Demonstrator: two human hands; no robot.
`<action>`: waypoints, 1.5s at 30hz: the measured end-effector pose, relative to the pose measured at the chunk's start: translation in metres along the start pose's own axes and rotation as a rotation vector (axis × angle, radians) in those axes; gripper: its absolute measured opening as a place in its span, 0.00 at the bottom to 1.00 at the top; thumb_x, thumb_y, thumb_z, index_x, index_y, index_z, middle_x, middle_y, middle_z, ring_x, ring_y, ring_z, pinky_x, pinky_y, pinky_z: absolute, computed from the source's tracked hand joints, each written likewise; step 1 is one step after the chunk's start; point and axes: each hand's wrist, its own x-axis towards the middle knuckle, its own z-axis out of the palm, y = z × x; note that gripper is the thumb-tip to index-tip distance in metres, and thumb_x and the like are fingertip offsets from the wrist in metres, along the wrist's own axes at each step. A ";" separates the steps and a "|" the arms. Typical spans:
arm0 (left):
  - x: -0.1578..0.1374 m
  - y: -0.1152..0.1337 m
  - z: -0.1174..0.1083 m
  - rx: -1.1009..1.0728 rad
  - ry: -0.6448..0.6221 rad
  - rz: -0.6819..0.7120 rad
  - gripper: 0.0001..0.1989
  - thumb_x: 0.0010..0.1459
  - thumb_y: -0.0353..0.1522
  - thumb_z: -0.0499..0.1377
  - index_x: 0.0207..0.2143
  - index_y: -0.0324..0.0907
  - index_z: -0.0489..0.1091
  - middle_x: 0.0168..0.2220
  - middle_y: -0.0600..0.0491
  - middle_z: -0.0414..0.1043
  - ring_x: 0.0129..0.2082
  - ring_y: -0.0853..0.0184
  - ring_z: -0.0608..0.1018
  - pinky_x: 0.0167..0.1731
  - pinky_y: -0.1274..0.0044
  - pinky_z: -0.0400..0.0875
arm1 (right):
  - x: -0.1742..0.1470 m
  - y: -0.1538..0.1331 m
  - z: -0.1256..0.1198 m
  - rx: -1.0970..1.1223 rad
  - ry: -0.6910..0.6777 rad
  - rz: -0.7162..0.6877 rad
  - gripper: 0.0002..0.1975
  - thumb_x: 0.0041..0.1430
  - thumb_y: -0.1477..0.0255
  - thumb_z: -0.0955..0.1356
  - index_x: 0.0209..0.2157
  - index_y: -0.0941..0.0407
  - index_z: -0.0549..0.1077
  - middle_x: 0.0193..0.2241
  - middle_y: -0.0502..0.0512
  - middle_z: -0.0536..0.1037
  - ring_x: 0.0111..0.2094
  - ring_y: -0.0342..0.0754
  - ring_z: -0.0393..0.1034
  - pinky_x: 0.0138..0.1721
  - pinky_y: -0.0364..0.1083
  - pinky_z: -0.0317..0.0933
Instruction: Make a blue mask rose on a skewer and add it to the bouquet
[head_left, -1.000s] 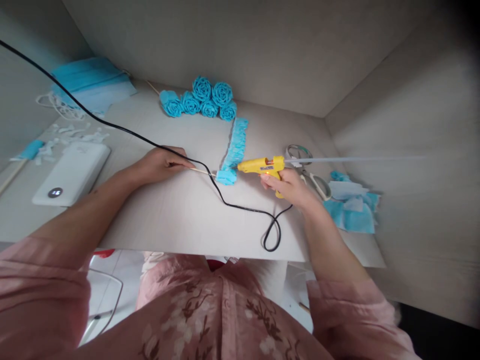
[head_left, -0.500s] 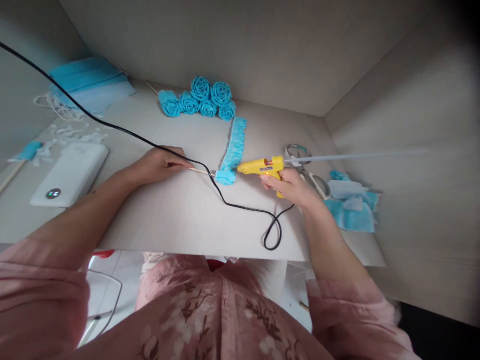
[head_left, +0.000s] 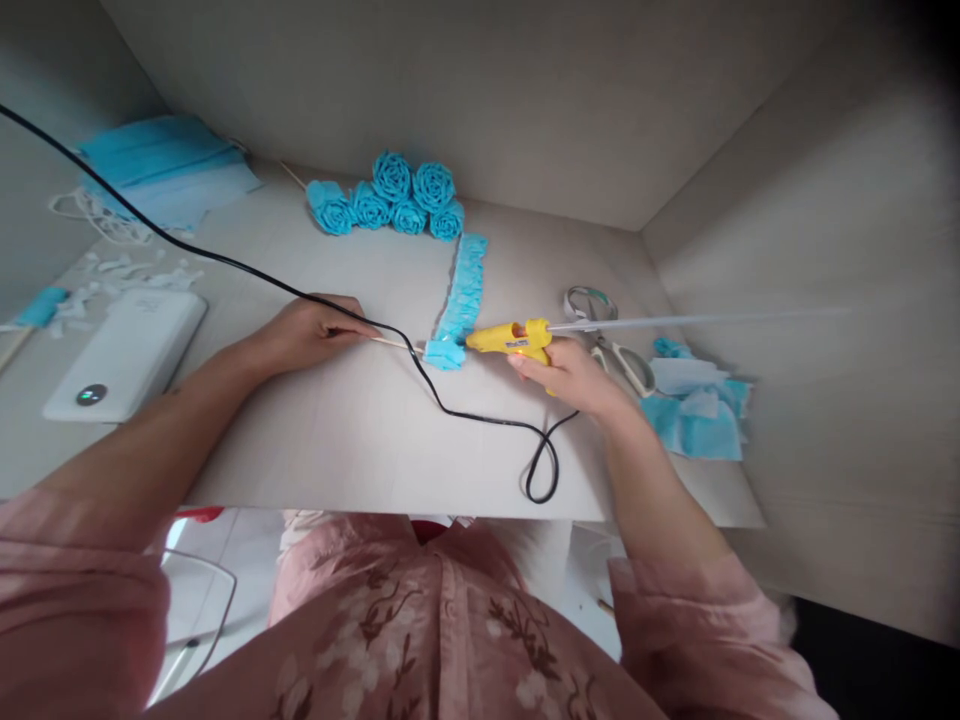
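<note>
Here, the yellow glue gun (head_left: 489, 340) bears an unreadable label (head_left: 517, 343).

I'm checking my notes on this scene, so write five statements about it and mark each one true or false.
1. The right hand holds the yellow glue gun. True.
2. The left hand holds nothing. False: the left hand holds a thin stick.
3. The power bank lies to the right of the glue gun. False: the white power bank lies to its left, beside the left forearm.
4. The black cord crosses over the stick. True.
5. The roses are white. False: the roses are blue, like the ruffled strip.
</note>
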 end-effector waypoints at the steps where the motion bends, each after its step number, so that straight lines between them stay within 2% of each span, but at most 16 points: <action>1: 0.000 0.000 0.000 0.000 0.006 0.000 0.17 0.70 0.38 0.56 0.46 0.40 0.83 0.37 0.50 0.78 0.35 0.68 0.78 0.34 0.79 0.67 | 0.000 -0.001 0.000 -0.010 -0.007 -0.005 0.22 0.63 0.52 0.65 0.25 0.55 0.70 0.22 0.50 0.70 0.24 0.45 0.62 0.28 0.46 0.54; 6: 0.000 -0.001 0.001 0.009 0.027 -0.003 0.18 0.69 0.39 0.56 0.44 0.39 0.83 0.36 0.49 0.78 0.34 0.68 0.77 0.34 0.78 0.67 | -0.004 -0.004 -0.010 -0.078 0.005 -0.046 0.17 0.62 0.56 0.67 0.30 0.55 0.73 0.24 0.50 0.73 0.26 0.46 0.65 0.30 0.46 0.56; 9: 0.001 0.003 0.000 -0.049 0.030 -0.024 0.17 0.68 0.39 0.58 0.40 0.38 0.82 0.35 0.48 0.79 0.34 0.67 0.78 0.34 0.78 0.69 | -0.006 0.002 -0.017 -0.046 0.041 -0.004 0.19 0.62 0.55 0.68 0.26 0.55 0.74 0.23 0.51 0.73 0.25 0.45 0.64 0.29 0.46 0.55; 11: 0.002 0.003 -0.001 -0.073 0.021 -0.009 0.16 0.67 0.40 0.58 0.40 0.39 0.82 0.34 0.48 0.79 0.34 0.67 0.79 0.35 0.78 0.69 | -0.007 0.005 -0.018 0.059 0.084 0.037 0.21 0.63 0.53 0.68 0.25 0.55 0.75 0.23 0.51 0.73 0.24 0.44 0.62 0.27 0.45 0.54; 14: 0.003 0.001 -0.001 -0.020 0.000 0.023 0.16 0.67 0.40 0.57 0.40 0.42 0.83 0.34 0.48 0.79 0.31 0.68 0.78 0.31 0.78 0.67 | -0.005 0.003 -0.012 0.319 0.151 0.067 0.22 0.63 0.50 0.69 0.30 0.54 0.78 0.28 0.53 0.78 0.26 0.44 0.65 0.26 0.44 0.56; 18: 0.003 -0.002 0.001 0.032 -0.008 0.006 0.15 0.66 0.38 0.56 0.41 0.44 0.83 0.37 0.47 0.80 0.32 0.68 0.78 0.32 0.78 0.67 | -0.001 -0.009 0.001 0.550 0.232 0.114 0.23 0.58 0.47 0.71 0.33 0.55 0.78 0.33 0.57 0.82 0.27 0.44 0.68 0.25 0.43 0.59; 23: 0.003 0.001 0.002 0.048 0.019 0.016 0.15 0.66 0.37 0.57 0.41 0.42 0.83 0.38 0.47 0.80 0.33 0.67 0.78 0.33 0.77 0.68 | 0.004 -0.012 0.005 0.603 0.254 0.213 0.26 0.55 0.44 0.71 0.34 0.56 0.78 0.29 0.57 0.81 0.26 0.44 0.68 0.19 0.42 0.54; 26: 0.003 0.004 0.001 0.027 0.030 0.030 0.14 0.66 0.37 0.58 0.41 0.41 0.82 0.38 0.48 0.79 0.32 0.68 0.77 0.32 0.76 0.68 | 0.004 -0.010 0.005 0.572 0.250 0.232 0.27 0.56 0.44 0.69 0.34 0.56 0.78 0.29 0.57 0.80 0.27 0.45 0.70 0.20 0.43 0.56; 32: 0.002 0.006 -0.001 -0.021 -0.001 0.030 0.16 0.68 0.40 0.57 0.43 0.41 0.82 0.36 0.50 0.78 0.33 0.69 0.75 0.32 0.77 0.67 | 0.005 -0.009 0.006 0.558 0.254 0.220 0.28 0.56 0.42 0.69 0.35 0.55 0.77 0.30 0.58 0.81 0.28 0.46 0.72 0.24 0.44 0.61; 36: 0.002 0.002 0.000 0.008 0.011 0.058 0.17 0.70 0.41 0.56 0.44 0.42 0.82 0.36 0.50 0.78 0.34 0.68 0.76 0.34 0.76 0.67 | 0.006 -0.008 0.008 0.624 0.254 0.219 0.28 0.54 0.42 0.71 0.35 0.55 0.77 0.30 0.57 0.81 0.28 0.47 0.73 0.27 0.45 0.65; 41: 0.005 -0.007 0.002 0.080 0.072 0.101 0.17 0.70 0.42 0.55 0.41 0.47 0.83 0.36 0.48 0.79 0.35 0.66 0.77 0.37 0.74 0.67 | 0.011 -0.006 0.016 0.850 0.250 0.206 0.26 0.55 0.46 0.73 0.40 0.54 0.76 0.37 0.59 0.84 0.33 0.50 0.78 0.39 0.51 0.77; 45: 0.007 -0.011 0.003 0.122 0.064 0.101 0.17 0.70 0.42 0.55 0.39 0.49 0.83 0.36 0.47 0.80 0.37 0.64 0.78 0.41 0.73 0.69 | 0.017 -0.011 0.016 1.041 0.239 0.173 0.23 0.61 0.50 0.72 0.47 0.53 0.77 0.43 0.58 0.85 0.47 0.53 0.80 0.53 0.55 0.76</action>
